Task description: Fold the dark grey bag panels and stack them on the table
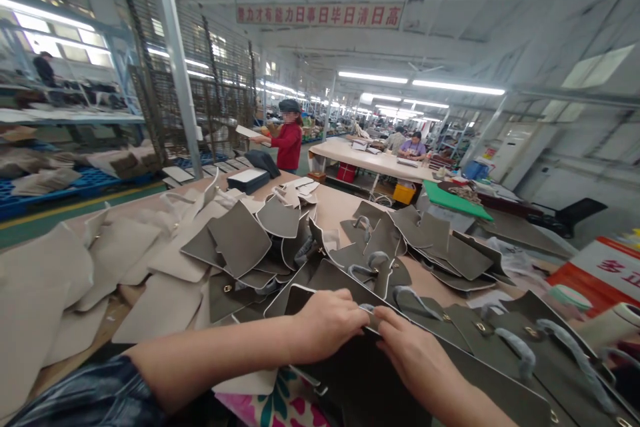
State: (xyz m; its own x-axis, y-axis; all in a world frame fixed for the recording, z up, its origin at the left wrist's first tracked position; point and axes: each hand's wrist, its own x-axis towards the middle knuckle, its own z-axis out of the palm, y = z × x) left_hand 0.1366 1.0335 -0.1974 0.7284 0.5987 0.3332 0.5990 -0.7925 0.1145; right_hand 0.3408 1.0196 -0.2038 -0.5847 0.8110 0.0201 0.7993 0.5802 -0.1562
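My left hand [327,323] and my right hand [417,350] meet at the pale edge of a dark olive bag panel [360,380]. Fingers of both hands pinch that edge from either side, close together. A bit of a plastic-wrapped handle shows between the fingertips. Beyond my hands lies a heap of olive bag panels [240,237] with white edges. To the right, more panels lie overlapped, with wrapped handles [517,350] and small gold-coloured fittings [481,327]. Patterned pink and green cloth [280,407] shows below the held panel.
Beige panels [160,307] cover the table's left side. A dark box [247,180] stands at the far edge. At right are a roll of tape [569,297] and a red-white sign [600,273]. A person in red [290,147] holds a board beyond; another sits at a far table.
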